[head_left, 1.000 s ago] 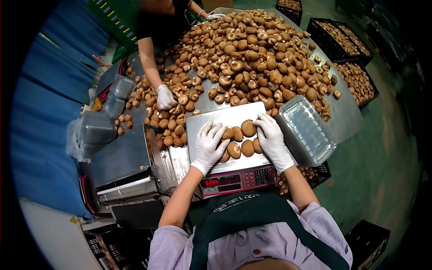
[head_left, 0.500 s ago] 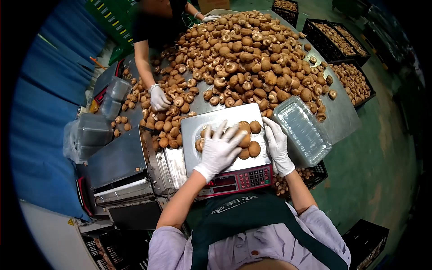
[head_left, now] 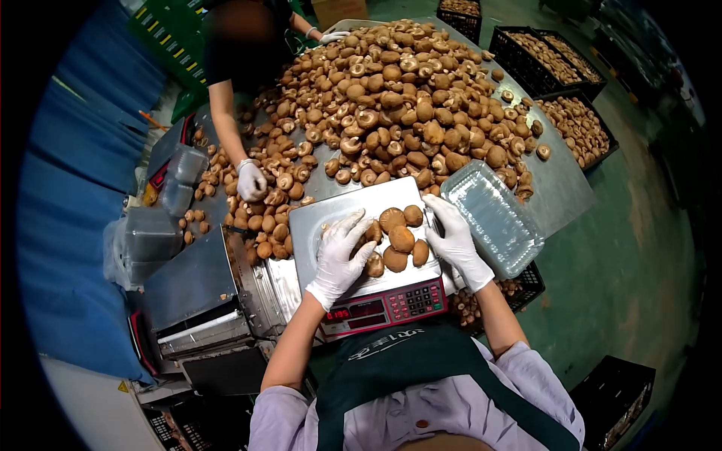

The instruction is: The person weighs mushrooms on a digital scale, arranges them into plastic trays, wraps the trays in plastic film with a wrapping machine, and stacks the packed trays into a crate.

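Note:
Several brown mushrooms [head_left: 401,238] lie grouped on the metal plate of a weighing scale [head_left: 304,225], whose red display and keypad face me. My left hand [head_left: 340,255], in a white glove, curves around the left side of the group, fingers apart and touching the mushrooms there. On the right edge of the plate my right hand [head_left: 456,244], also gloved, rests beside the mushrooms with its fingers spread. Just right of it stands a stack of clear plastic trays [head_left: 492,218].
A large mushroom heap [head_left: 406,98] covers the metal table [head_left: 564,188] beyond the scale. Across it, a co-worker's gloved hand [head_left: 251,180] touches mushrooms. More clear trays [head_left: 150,237] and a metal machine [head_left: 188,278] are at left. Black crates of mushrooms [head_left: 575,124] stand at right.
My left hand swept over the mushrooms and moved back to their left side; they now sit in a tighter group. My right hand has shifted slightly onto the plate's edge. The co-worker's hand moved slightly.

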`<state>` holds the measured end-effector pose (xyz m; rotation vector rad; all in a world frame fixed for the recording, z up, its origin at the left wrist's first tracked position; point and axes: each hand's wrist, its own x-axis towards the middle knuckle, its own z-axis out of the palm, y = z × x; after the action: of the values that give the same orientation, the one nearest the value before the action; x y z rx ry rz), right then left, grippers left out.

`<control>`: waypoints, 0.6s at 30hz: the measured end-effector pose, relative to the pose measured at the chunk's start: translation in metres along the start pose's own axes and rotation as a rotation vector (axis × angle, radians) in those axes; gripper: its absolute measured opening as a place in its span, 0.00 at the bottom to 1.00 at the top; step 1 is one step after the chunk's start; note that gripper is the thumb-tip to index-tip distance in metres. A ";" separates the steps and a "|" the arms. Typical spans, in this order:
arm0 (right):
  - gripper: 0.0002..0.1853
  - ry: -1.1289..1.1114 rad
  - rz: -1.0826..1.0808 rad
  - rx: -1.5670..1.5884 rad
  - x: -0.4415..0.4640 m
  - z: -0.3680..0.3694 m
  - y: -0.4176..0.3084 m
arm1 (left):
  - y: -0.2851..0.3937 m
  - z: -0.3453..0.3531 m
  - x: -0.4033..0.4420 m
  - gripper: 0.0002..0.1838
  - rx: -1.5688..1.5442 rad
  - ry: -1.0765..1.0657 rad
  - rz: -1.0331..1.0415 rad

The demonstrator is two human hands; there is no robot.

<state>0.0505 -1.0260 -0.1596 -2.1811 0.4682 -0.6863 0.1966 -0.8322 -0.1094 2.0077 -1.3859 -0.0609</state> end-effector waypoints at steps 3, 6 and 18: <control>0.28 -0.123 -0.053 -0.088 0.012 0.007 0.001 | 0.005 0.010 0.007 0.25 0.073 -0.098 0.079; 0.25 -0.158 -0.022 -0.045 0.020 0.009 0.005 | 0.007 0.024 0.012 0.26 0.143 -0.167 0.126; 0.25 -0.303 0.239 -0.329 -0.049 -0.112 -0.044 | 0.004 0.041 0.036 0.24 -0.006 -0.120 0.200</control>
<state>-0.0521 -1.0371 -0.0800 -2.4279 0.7043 -0.1505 0.1923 -0.8840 -0.1264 1.8767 -1.6533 -0.0973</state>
